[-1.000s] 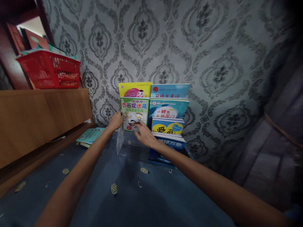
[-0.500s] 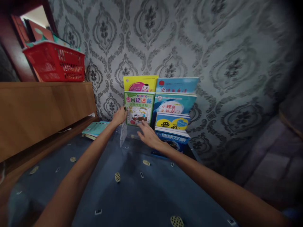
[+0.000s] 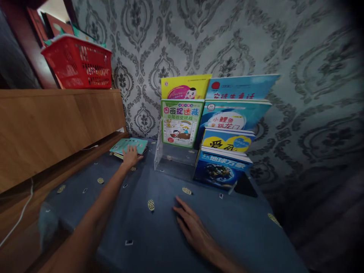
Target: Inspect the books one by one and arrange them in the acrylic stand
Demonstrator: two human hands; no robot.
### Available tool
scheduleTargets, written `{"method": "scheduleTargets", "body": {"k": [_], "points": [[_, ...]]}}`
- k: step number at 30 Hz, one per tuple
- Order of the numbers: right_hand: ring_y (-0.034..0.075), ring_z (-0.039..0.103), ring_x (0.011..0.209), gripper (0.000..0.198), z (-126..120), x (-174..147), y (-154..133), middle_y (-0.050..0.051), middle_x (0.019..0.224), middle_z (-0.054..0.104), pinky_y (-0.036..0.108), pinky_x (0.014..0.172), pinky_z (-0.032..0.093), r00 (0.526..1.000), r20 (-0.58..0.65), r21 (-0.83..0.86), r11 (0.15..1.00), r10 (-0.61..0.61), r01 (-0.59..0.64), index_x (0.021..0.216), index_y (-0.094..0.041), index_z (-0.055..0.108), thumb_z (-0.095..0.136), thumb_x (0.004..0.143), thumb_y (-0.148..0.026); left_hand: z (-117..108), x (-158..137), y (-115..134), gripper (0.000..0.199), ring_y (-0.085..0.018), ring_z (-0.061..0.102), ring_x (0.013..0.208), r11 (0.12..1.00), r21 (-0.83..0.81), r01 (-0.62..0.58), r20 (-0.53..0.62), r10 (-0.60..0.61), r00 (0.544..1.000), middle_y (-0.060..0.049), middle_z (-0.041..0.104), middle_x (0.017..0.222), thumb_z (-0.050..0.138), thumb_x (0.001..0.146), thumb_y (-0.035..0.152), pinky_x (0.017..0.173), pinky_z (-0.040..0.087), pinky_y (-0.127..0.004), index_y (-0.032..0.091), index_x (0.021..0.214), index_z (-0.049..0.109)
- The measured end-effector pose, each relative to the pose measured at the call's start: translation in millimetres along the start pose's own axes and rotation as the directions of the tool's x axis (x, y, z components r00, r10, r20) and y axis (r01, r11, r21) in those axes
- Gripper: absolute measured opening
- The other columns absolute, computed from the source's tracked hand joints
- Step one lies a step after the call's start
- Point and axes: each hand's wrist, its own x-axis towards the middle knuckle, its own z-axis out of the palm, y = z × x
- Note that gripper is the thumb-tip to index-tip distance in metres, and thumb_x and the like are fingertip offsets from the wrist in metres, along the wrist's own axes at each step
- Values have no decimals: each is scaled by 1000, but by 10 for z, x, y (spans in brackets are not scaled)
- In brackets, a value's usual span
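Left of the clear rack [image 3: 158, 155], the left hand [image 3: 131, 156] touches the teal-topped pile [image 3: 121, 145]; whether its grip is closed, I cannot tell. Lifting by one edge might scatter it. The right hand [image 3: 193, 228], fingers apart, is before the rack; earlier both were at its green book [image 3: 182, 123].

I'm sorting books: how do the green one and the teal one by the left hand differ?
The green book stands in the clear rack; the teal book lies flat. The left hand is over the teal book; no hand is at the green book. The green book has a green-edged cover, the teal book a teal one. Both have printed covers.
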Motion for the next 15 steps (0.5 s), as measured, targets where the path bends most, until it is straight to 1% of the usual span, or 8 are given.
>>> {"method": "scheduleTargets", "body": {"k": [2,4,7,10,12,15], "points": [[25,56,136,35,32,-35,2,15,149,57,46,108,54,1000,-19,17,1000,7,-7,131,-23,64,45,102,-26,44,37,-82,59,-40,43,141,999,47,-22,34,21,999,-26,53,145,49,98,48,113,31,-67,10,143,45],[27,59,134,34,40,-28,-2,15,147,59,48,106,55,999,-26,36,999,36,-35,127,-22,67,45,101,-27,74,47,-106,53,-38,50,134,996,74,-46,30,44,999,-25,57,139,48,99,45,112,32,-66,10,139,49],[28,61,131,31,34,-2,-14,16,144,61,51,105,56,996,-20,61,995,82,-81,121,-22,70,47,101,-28,89,35,-84,47,-39,54,127,992,109,-64,9,64,998,-26,60,133,44,101,39,107,36,-63,9,136,51],[29,61,131,31,11,5,-32,17,144,61,51,105,56,996,-11,76,993,89,-88,118,-20,71,47,100,-28,75,13,-55,43,-39,60,117,986,145,-77,-5,79,997,-28,63,125,39,102,33,98,43,-56,6,131,55],[29,60,132,31,-13,8,-45,18,144,60,51,105,55,996,-4,82,993,86,-85,120,-20,70,47,101,-28,56,-10,-47,41,-39,62,114,981,170,-98,-15,102,995,-29,64,123,37,102,25,95,45,-52,4,132,55],[29,60,133,32,-43,19,-53,18,145,60,51,105,55,996,30,83,993,84,-86,120,-19,70,46,101,-27,17,-69,-56,40,-38,63,113,968,206,-140,-27,148,989,-30,65,121,34,99,13,95,44,-51,2,132,55]]}}
